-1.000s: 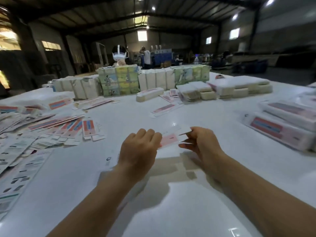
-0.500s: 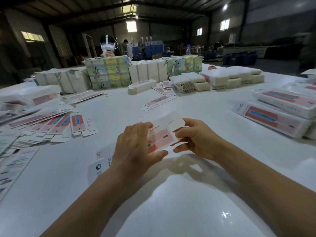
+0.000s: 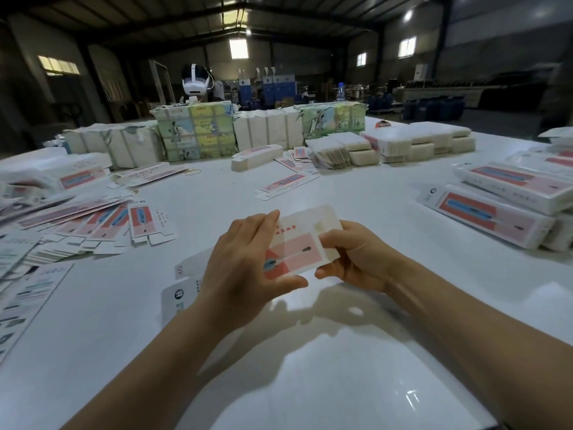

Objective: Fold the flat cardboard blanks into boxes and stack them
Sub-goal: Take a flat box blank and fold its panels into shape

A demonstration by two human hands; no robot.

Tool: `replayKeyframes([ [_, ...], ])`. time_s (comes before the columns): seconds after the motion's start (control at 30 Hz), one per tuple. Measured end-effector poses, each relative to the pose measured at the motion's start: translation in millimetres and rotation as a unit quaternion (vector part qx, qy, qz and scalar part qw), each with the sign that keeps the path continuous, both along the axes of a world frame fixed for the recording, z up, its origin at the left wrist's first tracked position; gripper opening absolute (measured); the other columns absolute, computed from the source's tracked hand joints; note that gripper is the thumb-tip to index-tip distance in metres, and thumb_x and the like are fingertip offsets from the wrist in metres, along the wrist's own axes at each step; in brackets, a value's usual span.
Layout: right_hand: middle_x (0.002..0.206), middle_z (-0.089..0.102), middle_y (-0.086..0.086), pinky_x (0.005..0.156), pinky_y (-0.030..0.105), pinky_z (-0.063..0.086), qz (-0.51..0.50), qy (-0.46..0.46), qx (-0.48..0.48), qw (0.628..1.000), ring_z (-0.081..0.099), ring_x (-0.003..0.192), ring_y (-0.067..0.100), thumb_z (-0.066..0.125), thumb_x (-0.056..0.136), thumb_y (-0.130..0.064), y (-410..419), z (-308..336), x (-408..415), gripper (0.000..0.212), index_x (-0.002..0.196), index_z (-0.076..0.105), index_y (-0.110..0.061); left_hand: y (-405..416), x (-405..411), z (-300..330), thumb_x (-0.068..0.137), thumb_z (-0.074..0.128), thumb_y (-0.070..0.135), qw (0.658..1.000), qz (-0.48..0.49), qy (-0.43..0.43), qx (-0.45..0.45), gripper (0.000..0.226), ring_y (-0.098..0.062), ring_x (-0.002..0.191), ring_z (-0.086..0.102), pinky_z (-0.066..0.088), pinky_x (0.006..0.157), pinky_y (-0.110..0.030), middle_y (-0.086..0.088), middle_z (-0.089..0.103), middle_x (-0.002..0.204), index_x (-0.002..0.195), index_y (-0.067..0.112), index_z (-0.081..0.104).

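The cardboard blank (image 3: 299, 243) was held low and nearly flat one second ago; now it is lifted above the table (image 3: 356, 352) and tilted up, showing its pink printed face. The left hand (image 3: 248, 268) has opened wider around its left end, and the right hand (image 3: 353, 259) has curled closer on its right end.

A warehouse or packing workshop: a dark steel-trussed roof (image 3: 235, 7) with high windows (image 3: 238, 48) spans a broad open floor. A large white table (image 3: 356, 187) carries wrapped bundles of cartons (image 3: 195, 131) at its far side, loose flat blanks (image 3: 93, 221) at left and stacked folded boxes (image 3: 496, 218) at right.
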State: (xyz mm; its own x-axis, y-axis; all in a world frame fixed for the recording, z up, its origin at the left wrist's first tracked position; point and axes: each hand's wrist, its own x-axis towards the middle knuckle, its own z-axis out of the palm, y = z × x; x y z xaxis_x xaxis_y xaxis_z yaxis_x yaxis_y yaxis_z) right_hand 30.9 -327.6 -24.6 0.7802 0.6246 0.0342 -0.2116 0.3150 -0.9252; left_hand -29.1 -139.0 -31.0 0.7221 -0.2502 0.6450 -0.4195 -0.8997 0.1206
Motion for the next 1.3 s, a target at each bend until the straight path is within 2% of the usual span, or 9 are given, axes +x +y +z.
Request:
replayKeyframes([
  [0.2, 0.092, 0.072, 0.012, 0.043, 0.025, 0.052, -0.014, -0.065, -0.076, 0.995, 0.069, 0.077, 0.023, 0.071, 0.073, -0.012, 2, -4, -3, 0.022, 0.095, 0.075, -0.011, 0, -3, 1, 0.065, 0.064, 0.056, 0.996, 0.017, -0.011, 0.087, 0.09, -0.032, 0.099, 0.056, 0.052, 0.079, -0.041, -0.015, 0.059, 0.118, 0.131, -0.003, 0.05],
  [0.47, 0.079, 0.072, 0.01, 0.043, 0.025, 0.049, -0.078, -0.107, -0.142, 0.981, 0.067, 0.063, 0.021, 0.071, 0.066, -0.009, 4, -7, -1, 0.014, 0.078, 0.077, -0.013, -4, -2, 3, 0.055, 0.084, 0.052, 0.994, 0.015, 0.029, 0.105, 0.093, -0.032, 0.093, 0.056, 0.05, 0.073, -0.041, -0.013, 0.061, 0.112, 0.126, 0.001, 0.054],
  [0.67, 0.066, 0.067, 0.013, 0.043, 0.024, 0.049, -0.075, -0.105, -0.155, 0.979, 0.062, 0.048, 0.021, 0.06, 0.072, 0.0, 2, -7, -4, 0.019, 0.081, 0.073, -0.009, -5, -8, 10, 0.05, 0.09, 0.042, 0.997, 0.017, 0.008, 0.08, 0.077, -0.03, 0.07, 0.062, 0.052, 0.048, -0.036, -0.01, 0.066, 0.09, 0.111, 0.004, 0.062],
  [0.8, 0.064, 0.066, 0.015, 0.043, 0.024, 0.049, -0.07, -0.081, -0.15, 0.983, 0.059, 0.047, 0.019, 0.055, 0.074, -0.001, 3, -7, -3, 0.019, 0.082, 0.072, -0.005, -3, -5, 11, 0.061, 0.08, 0.053, 0.995, 0.054, 0.012, 0.086, 0.073, -0.031, 0.069, 0.062, 0.053, 0.055, -0.037, -0.008, 0.069, 0.095, 0.116, 0.01, 0.06],
  [0.97, 0.063, 0.065, 0.015, 0.042, 0.023, 0.047, -0.101, -0.063, -0.149, 0.982, 0.057, 0.045, 0.017, 0.048, 0.084, 0.005, 1, -2, -1, 0.031, 0.071, 0.075, -0.005, -6, 3, 9, 0.069, 0.039, 0.079, 0.986, 0.144, 0.064, 0.048, 0.075, -0.022, 0.086, 0.057, 0.045, 0.08, -0.035, 0.004, 0.061, 0.106, 0.124, 0.028, 0.045],
  [1.1, 0.065, 0.066, 0.011, 0.042, 0.026, 0.049, -0.179, -0.034, -0.109, 0.977, 0.06, 0.048, 0.018, 0.047, 0.098, -0.018, 4, 4, -4, 0.025, 0.1, 0.063, 0.001, 1, 2, 8, 0.063, 0.03, 0.081, 0.99, 0.109, 0.076, -0.056, 0.087, -0.019, 0.088, 0.059, 0.056, 0.071, -0.039, 0.002, 0.059, 0.114, 0.128, 0.026, 0.046],
  [1.17, 0.078, 0.066, 0.007, 0.049, 0.03, 0.053, -0.329, -0.122, -0.098, 0.931, 0.064, 0.058, 0.015, 0.052, 0.096, -0.02, 6, 1, -5, 0.024, 0.113, 0.058, -0.003, 6, 1, 9, 0.061, 0.027, 0.083, 0.986, 0.122, 0.072, -0.085, 0.089, -0.02, 0.089, 0.06, 0.056, 0.07, -0.04, 0.003, 0.059, 0.114, 0.128, 0.028, 0.047],
  [1.23, 0.093, 0.063, 0.002, 0.065, 0.03, 0.054, -0.463, -0.317, -0.156, 0.813, 0.062, 0.077, 0.012, 0.06, 0.091, -0.016, 8, -3, -10, 0.02, 0.11, 0.061, -0.012, 9, 2, 11, 0.06, 0.026, 0.084, 0.982, 0.141, 0.075, -0.1, 0.09, -0.021, 0.091, 0.06, 0.055, 0.072, -0.04, 0.004, 0.059, 0.113, 0.128, 0.029, 0.047],
  [1.3, 0.102, 0.06, 0.005, 0.081, 0.025, 0.047, -0.476, -0.474, -0.213, 0.709, 0.058, 0.093, 0.017, 0.064, 0.085, -0.01, 15, -9, -15, 0.02, 0.105, 0.069, -0.008, 8, 2, 11, 0.061, 0.028, 0.084, 0.979, 0.153, 0.082, -0.109, 0.088, -0.021, 0.092, 0.06, 0.055, 0.073, -0.04, 0.004, 0.059, 0.114, 0.128, 0.03, 0.046],
])
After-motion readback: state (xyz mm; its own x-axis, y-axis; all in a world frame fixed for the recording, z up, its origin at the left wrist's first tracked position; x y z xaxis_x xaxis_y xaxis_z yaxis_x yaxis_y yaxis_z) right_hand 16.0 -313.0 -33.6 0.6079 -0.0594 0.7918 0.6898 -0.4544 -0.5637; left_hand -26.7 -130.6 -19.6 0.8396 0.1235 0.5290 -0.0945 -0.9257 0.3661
